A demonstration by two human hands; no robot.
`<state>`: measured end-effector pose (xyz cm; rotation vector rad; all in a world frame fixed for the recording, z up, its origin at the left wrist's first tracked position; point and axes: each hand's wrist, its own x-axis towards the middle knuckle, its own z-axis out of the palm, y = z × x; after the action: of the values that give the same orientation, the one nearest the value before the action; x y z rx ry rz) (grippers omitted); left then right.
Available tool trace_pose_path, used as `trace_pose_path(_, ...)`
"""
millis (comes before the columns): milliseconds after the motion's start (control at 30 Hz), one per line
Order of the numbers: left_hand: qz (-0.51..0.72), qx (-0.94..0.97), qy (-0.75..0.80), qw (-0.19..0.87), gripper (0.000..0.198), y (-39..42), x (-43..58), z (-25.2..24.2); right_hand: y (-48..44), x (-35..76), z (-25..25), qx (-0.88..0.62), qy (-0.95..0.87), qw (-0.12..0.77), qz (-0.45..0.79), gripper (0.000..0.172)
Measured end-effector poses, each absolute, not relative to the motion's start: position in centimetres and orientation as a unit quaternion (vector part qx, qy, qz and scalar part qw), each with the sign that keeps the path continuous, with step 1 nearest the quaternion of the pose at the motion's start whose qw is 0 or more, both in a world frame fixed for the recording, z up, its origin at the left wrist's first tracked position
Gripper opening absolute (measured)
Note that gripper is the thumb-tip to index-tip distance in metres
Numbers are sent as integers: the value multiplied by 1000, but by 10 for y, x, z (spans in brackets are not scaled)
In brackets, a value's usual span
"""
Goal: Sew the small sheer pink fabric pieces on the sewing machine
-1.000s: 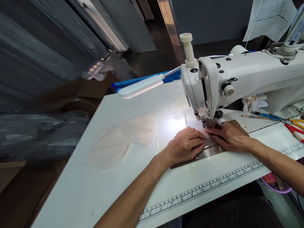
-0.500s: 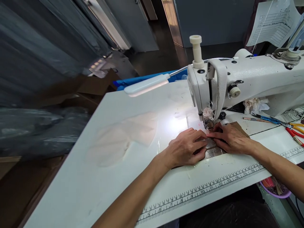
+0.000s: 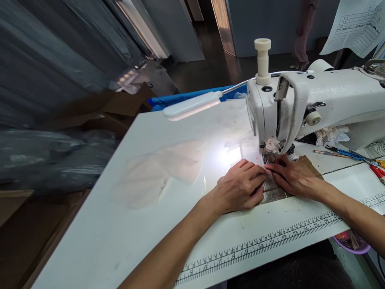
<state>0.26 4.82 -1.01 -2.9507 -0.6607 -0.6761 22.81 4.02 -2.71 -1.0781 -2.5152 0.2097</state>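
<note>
Grip: left hand [image 3: 242, 185] and right hand [image 3: 294, 176] rest together, fingertips on sheer cloth [image 3: 256, 157]; any pinch cannot be told. Just beyond the grip stands the sewing machine [image 3: 258, 108]; stitching appears under way, unfinished. Pale pink material [image 3: 184, 161] lies leftward on the bench [image 3: 99, 241].

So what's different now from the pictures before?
Someone in pink has come into sight at the back, left of the paper. The whole view shifted too, so the machine sits farther right in the picture. I can't see anything newly grabbed or let go. The left hand and right hand stayed by the needle area, and the pale cloth stayed on the table.
</note>
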Motion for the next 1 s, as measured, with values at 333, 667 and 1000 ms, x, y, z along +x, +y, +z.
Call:
trace_pose_path(333,-215,-945,-244,29,27,50,1,-11,35,234,-21,-361,-901,203,132,33)
trace_pose_path(667,-165,-946,-279,-1,36,56,-3,-11,37,229,-20,-403,-890,173,126,37)
trace_pose_path(1000,-110,-944,-311,-2,41,62,-3,-7,49,243,1,-470,-822,166,276,32)
